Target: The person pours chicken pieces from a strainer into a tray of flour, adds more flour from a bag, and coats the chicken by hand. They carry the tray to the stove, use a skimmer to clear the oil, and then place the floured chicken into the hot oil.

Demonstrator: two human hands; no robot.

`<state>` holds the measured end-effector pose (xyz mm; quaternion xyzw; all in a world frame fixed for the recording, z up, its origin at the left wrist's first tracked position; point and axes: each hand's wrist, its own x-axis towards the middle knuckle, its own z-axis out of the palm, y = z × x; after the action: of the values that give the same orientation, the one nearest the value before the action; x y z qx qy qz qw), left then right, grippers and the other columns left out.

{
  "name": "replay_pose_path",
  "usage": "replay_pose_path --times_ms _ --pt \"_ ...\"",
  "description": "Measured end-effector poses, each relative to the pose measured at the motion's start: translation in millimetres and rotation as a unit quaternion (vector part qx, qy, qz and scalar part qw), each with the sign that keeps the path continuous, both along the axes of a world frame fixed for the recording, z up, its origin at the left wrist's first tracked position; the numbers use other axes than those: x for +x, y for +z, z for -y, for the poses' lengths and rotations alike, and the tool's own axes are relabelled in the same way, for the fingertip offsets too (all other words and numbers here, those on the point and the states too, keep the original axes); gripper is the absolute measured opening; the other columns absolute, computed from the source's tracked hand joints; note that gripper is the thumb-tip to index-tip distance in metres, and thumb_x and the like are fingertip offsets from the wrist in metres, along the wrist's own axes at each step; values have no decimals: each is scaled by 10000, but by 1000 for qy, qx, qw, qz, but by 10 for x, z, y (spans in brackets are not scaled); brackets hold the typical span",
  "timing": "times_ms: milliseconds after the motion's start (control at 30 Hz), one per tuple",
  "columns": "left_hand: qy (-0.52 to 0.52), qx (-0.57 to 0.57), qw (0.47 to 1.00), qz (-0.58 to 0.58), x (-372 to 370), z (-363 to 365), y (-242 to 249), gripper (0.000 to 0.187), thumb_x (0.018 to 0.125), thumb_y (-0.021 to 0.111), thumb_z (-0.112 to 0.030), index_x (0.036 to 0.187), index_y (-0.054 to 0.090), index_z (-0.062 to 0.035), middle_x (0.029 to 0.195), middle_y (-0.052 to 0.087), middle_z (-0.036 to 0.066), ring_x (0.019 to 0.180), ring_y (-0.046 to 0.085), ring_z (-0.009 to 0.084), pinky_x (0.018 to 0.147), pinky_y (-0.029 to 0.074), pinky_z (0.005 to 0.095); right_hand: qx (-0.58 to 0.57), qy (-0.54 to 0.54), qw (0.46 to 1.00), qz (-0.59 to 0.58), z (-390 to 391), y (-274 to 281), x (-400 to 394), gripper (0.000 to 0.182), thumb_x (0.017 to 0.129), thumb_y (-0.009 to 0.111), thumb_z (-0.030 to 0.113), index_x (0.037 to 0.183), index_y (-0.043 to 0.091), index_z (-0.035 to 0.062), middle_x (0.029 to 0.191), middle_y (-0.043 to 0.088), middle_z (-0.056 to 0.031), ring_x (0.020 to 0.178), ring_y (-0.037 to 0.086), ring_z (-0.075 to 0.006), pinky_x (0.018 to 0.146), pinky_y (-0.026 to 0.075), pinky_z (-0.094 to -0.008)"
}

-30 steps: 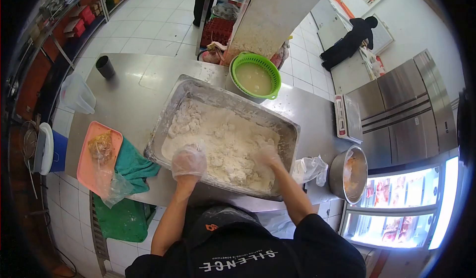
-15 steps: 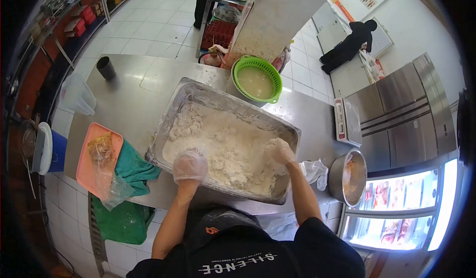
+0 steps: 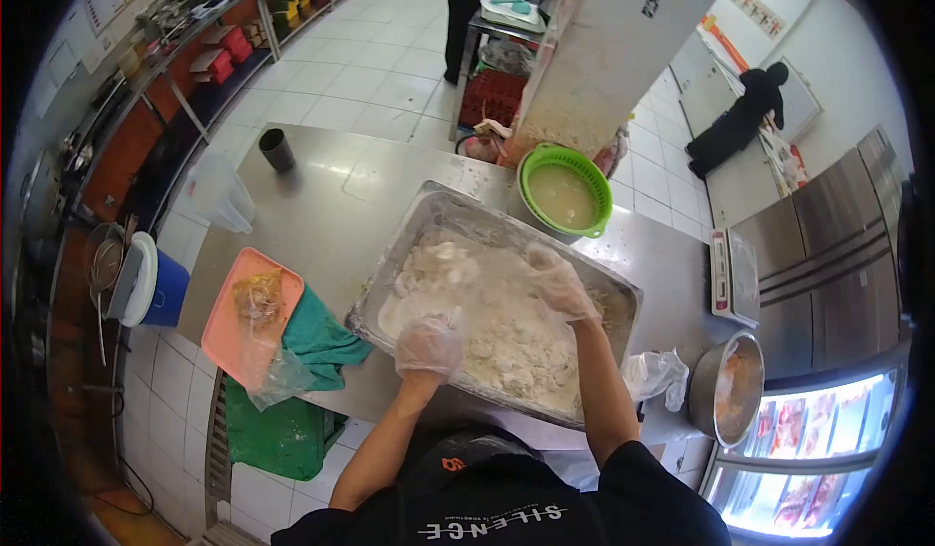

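Note:
A deep metal tray point(image 3: 623, 298) holds white flour with lumpy floured pieces point(image 3: 506, 356) in it. Both my hands wear clear plastic gloves. My left hand point(image 3: 430, 341) is rounded over the near left side of the tray, its fingers hidden by the glove and the back of the hand. Over the flour towards the far right side, my right hand point(image 3: 560, 286) has its fingers stretched out, somewhat blurred. A pale haze blurs the flour between the hands.
Behind the tray stands a green basket point(image 3: 609, 195) in a pot of cloudy liquid. To the right are a scale point(image 3: 735, 278), plastic bag point(image 3: 655, 378) and steel bowl point(image 3: 703, 400). Leftward lie a pink tray point(image 3: 222, 337), teal cloth point(image 3: 326, 341) and dark cup point(image 3: 277, 150). Two people stand farther off.
My right hand has moved from the tray's right end inward and away from me, its fingers now extended. My left hand stays near the front left rim. The whole view has shifted.

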<state>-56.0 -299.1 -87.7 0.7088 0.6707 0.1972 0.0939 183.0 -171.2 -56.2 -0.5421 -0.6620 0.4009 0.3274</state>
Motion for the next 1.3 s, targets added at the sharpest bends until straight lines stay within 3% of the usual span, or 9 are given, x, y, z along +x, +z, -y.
replay_pose_path --times_ms 67,167,267,367,467,867,1000,1100,1300 --pt "15 66 996 50 -37 19 -80 231 863 580 -296 824 662 -83 768 650 154 723 629 359 659 490 478 -150 22 952 264 -6 65 32 236 847 605 127 1050 642 12 1022 673 -211 914 642 -353 791 516 -413" --pt "40 67 995 66 16 -6 -144 287 881 565 -327 784 676 -81 730 648 157 688 627 363 633 489 483 41 79 944 319 133 -725 289 249 808 546 93 1027 642 25 1003 655 -240 937 624 -398 805 510 -435" --pt "32 42 998 27 22 -30 -169 312 883 568 -340 748 679 -81 704 643 158 666 624 365 627 490 485 -22 115 876 468 274 -805 -48 499 815 548 126 1305 534 30 994 668 -218 892 651 -322 753 517 -432" --pt "47 17 998 48 54 -55 -212 309 876 576 -345 745 678 -84 703 642 156 662 622 368 624 486 491 260 43 865 427 247 -1059 -300 588 849 552 199 1392 446 -3 954 669 -198 845 650 -291 715 525 -384" --pt "38 36 995 86 55 -1 -199 302 871 579 -344 750 676 -86 713 645 157 668 619 374 624 480 498 112 177 786 581 166 -1384 -297 504 872 554 306 1275 549 4 921 666 -173 830 650 -291 711 527 -384" --pt "11 69 996 47 -10 -1 -206 222 827 601 -293 776 669 -88 719 627 145 698 619 365 632 472 494 163 206 814 518 444 -1550 384 192 832 512 126 941 636 29 841 668 -142 783 646 -286 673 489 -460" --pt "3 39 999 26 8 -10 -110 181 824 602 -263 805 670 -97 753 634 144 735 631 359 648 478 492 143 40 981 127 470 -1760 692 183 817 504 105 889 666 59 762 641 -132 749 628 -286 624 474 -431" --pt "17 18 999 37 27 -18 -159 177 815 604 -257 803 670 -93 761 642 139 735 633 351 647 482 489 79 48 902 421 358 -1538 1131 196 846 507 134 944 653 48 869 641 -141 818 621 -284 698 482 -411" --pt "33 13 996 78 26 -23 -159 208 826 598 -274 797 668 -79 743 645 159 699 623 377 631 483 495 -35 -43 916 396 309 -1521 1007 253 833 580 209 1006 668 46 954 676 -167 902 649 -319 775 505 -419"
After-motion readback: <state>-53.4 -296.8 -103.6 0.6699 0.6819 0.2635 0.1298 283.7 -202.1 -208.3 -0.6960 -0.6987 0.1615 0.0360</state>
